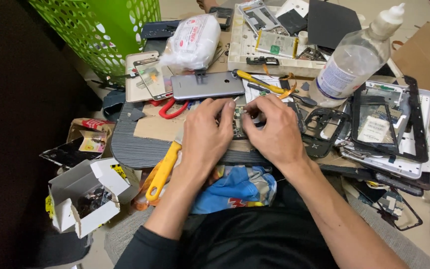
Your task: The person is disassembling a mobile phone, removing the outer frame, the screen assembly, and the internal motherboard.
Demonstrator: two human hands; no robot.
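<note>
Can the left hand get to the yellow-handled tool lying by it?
Probably yes. The yellow-handled tool lies just beside the left hand, below its wrist, with nothing on top of it. But that hand and the right hand are both pinching the small circuit board, so it would have to let go.

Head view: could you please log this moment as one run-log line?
left hand: on circuit board | right hand: pinching same board | yellow-handled tool: beneath left wrist | grey phone: beyond hands

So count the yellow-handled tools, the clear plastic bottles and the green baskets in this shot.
Yellow-handled tools: 2, one under the left hand at, one at
Clear bottle: 1
Green basket: 1
Total: 4
</note>
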